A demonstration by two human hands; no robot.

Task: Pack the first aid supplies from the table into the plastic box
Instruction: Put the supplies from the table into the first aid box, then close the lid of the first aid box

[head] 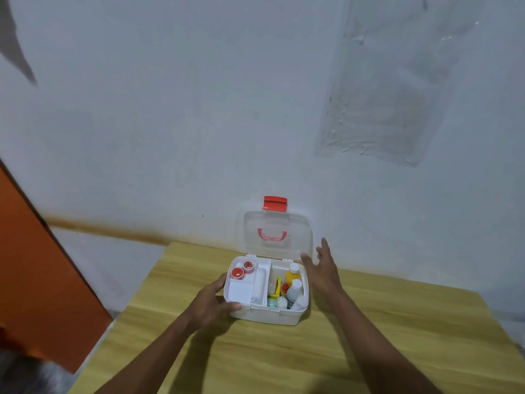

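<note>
Your left hand (211, 304) has its grip wrapped on the near-left corner of the plastic box (265, 315), thumb over the rim, and that looks meant to keep the light box from sliding on the tabletop (383, 322). Your right hand (322, 270) hangs just beside the box's right wall with its grip spread wide and holding nothing, fingers raised toward the upright lid (274, 234), probably ready to swing it down. The supplies already sit inside: two red-capped rolls (241, 270) in the left tray, a yellow bottle (292, 274) and a white bottle (294, 290) standing in the right compartment. No loose supplies show on the tabletop, so packing seems done. The small items at the front of the right compartment are too blurred to name, and your right wrist hides part of the box's far-right rim.
</note>
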